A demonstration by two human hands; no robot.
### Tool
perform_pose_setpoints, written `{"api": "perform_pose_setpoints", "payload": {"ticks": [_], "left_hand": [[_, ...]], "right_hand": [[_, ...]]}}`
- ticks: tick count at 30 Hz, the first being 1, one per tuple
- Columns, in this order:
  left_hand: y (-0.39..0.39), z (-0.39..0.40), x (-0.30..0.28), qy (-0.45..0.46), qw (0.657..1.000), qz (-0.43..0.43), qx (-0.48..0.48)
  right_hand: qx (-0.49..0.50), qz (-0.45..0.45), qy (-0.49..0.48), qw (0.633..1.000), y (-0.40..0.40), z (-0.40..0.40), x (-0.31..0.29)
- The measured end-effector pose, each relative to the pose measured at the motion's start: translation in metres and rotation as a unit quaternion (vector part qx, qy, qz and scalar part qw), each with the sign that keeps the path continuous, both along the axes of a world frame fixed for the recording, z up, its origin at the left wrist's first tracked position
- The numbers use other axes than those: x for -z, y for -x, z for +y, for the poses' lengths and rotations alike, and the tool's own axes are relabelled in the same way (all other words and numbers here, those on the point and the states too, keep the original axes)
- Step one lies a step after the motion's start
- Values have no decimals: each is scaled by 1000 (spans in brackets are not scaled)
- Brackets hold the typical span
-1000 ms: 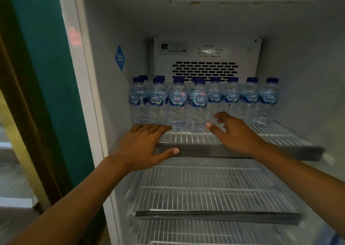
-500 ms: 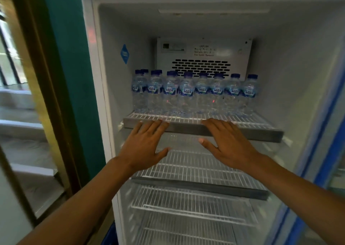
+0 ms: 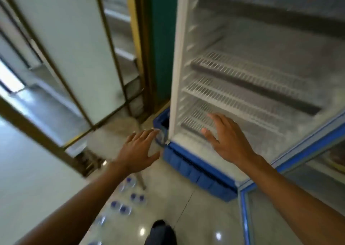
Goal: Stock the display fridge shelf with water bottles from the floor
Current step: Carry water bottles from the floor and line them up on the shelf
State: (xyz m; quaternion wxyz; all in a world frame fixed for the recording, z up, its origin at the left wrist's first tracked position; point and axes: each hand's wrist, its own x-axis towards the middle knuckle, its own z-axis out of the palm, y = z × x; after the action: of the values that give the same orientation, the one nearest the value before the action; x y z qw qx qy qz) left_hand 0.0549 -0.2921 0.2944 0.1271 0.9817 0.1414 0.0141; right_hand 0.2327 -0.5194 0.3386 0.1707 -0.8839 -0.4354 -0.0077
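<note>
Left hand (image 3: 139, 152) and right hand (image 3: 228, 141) outstretched, fingers (image 3: 214, 117) spread

Arms: both bare to the frame edge, no sleeves showing.
Left hand (image 3: 139, 152): no rings.
Right hand (image 3: 226, 141): likewise unadorned.

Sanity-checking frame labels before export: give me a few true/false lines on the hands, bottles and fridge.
1. Both hands, left and right, hold nothing. True.
2. Clear blue-capped water bottles stand on the pale tiled floor. True.
3. The white wire fridge shelves in view are full of bottles. False: those seen are bare.
4. The right hand grips a bottle. False: its fingers are spread, empty.
5. The fridge base is blue. True.
</note>
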Motion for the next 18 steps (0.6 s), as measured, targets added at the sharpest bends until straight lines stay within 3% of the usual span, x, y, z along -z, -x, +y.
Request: {"api": "perform_pose_setpoints", "payload": {"ticks": [4,8,15,18], "left_hand": [[127,-7,76,84,986,93,-113],[226,-16,121,112,958,167,-203],[332,-7,164,153,914,244,-285],[368,10,200,214,893,269,-292]], "right_hand": [[-11,93,22,995,74,10,84],[-30,181,93,979,146,15,151],[-127,215,213,945,262,60,215],[-180,264,227,920,313,94,242]]}}
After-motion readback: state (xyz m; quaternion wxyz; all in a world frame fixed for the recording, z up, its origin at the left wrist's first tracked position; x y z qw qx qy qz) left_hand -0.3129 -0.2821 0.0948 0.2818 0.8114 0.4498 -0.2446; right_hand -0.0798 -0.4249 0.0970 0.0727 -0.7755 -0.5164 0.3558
